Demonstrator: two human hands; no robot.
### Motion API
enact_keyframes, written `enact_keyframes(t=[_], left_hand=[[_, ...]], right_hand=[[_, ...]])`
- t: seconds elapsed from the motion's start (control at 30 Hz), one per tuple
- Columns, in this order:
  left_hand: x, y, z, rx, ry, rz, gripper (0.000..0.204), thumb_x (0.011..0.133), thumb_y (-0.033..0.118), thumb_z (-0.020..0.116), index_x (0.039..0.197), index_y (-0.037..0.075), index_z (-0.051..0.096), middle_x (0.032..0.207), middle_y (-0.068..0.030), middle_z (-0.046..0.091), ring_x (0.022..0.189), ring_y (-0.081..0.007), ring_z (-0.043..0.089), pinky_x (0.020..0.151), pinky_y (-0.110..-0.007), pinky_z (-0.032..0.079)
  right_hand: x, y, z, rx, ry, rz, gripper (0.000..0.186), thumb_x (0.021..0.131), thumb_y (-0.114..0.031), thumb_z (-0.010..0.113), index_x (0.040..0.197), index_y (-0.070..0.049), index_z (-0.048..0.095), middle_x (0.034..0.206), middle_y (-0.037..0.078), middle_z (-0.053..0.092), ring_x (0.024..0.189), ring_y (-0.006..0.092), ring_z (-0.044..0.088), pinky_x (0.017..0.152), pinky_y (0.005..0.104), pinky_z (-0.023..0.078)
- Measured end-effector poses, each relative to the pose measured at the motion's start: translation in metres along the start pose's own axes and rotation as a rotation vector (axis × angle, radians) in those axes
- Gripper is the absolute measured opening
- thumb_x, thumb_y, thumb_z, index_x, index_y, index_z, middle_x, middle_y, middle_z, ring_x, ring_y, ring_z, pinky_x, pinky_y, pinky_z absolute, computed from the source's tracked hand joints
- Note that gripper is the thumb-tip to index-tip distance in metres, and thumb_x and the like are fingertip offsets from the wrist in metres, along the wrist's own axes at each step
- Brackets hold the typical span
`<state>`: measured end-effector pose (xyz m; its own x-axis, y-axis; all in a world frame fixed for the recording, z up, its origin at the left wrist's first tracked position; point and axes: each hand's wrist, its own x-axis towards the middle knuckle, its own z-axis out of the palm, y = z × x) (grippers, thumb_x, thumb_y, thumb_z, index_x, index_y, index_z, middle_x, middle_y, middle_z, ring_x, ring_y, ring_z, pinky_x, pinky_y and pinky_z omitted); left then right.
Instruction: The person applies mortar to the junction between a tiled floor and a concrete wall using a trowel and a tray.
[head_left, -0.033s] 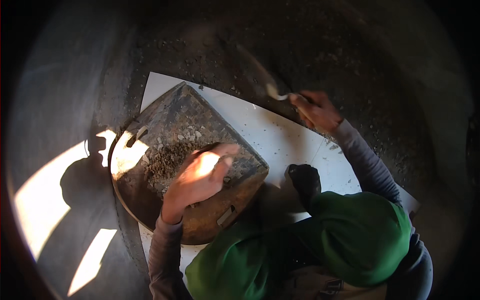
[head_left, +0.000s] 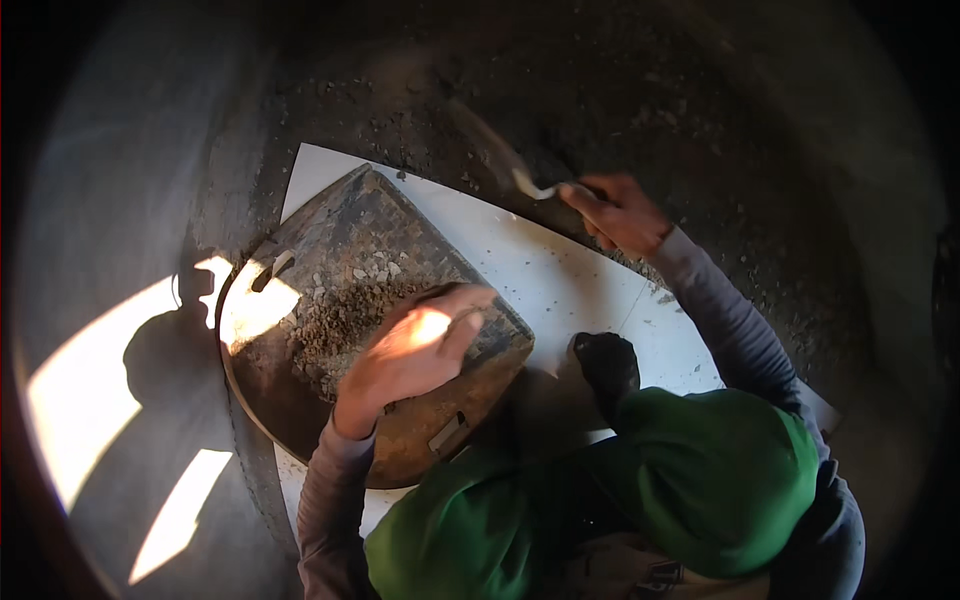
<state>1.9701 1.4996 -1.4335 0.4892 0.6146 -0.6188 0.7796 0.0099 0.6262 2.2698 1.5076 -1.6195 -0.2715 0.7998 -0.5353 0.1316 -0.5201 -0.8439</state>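
Observation:
A worn, rusty metal pan, rounded on one side with slots near its rim, holds a heap of brown soil and small stones. Over the pan's right part is my left hand, its thumb and forefinger stretched out and apart, with nothing visible in it. The hand hides part of the heap. My right hand, further right and away from me, is closed round the handle of a trowel. Motion smears the trowel's pale blade, which points to the far left above the dark ground.
The pan lies on a white board. Dark, loose soil with crumbs spreads beyond the board. A grey wall-like surface with sunlit patches stands at the left. My dark shoe and green-clad knees are at the near side.
My right hand and the trowel have moved a little to the left. My left hand has shifted slightly to the right over the pan.

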Motion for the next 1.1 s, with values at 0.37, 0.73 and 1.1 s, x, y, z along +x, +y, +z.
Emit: enact_keyframes(t=[0.37, 0.73, 1.1], left_hand=[[0.012, 0.058, 0.056, 0.141, -0.006, -0.091, 0.035, 0.110, 0.020, 0.062, 0.140, 0.003, 0.069, 0.134, -0.0193, 0.076, 0.125, -0.0369, 0.073, 0.107, -0.044, 0.057], [-0.023, 0.051, 0.066, -0.005, 0.079, -0.105, 0.033, 0.106, 0.012, 0.067, 0.138, 0.004, 0.068, 0.130, -0.0215, 0.076, 0.119, -0.0423, 0.074, 0.102, -0.046, 0.059], [-0.060, 0.049, 0.072, -0.153, 0.133, -0.179, 0.036, 0.108, 0.013, 0.066, 0.142, 0.002, 0.067, 0.133, -0.0199, 0.076, 0.119, -0.0395, 0.076, 0.102, -0.044, 0.060]], right_hand=[[0.033, -0.008, -0.083, -0.328, -0.290, -0.105, 0.046, 0.110, -0.047, 0.069, 0.105, -0.002, 0.077, 0.061, 0.001, 0.059, 0.050, 0.0105, 0.057, 0.045, 0.0334, 0.045], [0.097, -0.009, -0.038, -0.559, -0.175, -0.583, 0.045, 0.112, -0.045, 0.066, 0.105, -0.003, 0.078, 0.062, 0.004, 0.061, 0.047, 0.0109, 0.054, 0.044, 0.0318, 0.043], [0.109, -0.065, 0.023, -0.439, -0.115, -0.281, 0.053, 0.110, -0.054, 0.067, 0.098, -0.003, 0.077, 0.062, 0.003, 0.060, 0.048, 0.0110, 0.055, 0.043, 0.0337, 0.044]])
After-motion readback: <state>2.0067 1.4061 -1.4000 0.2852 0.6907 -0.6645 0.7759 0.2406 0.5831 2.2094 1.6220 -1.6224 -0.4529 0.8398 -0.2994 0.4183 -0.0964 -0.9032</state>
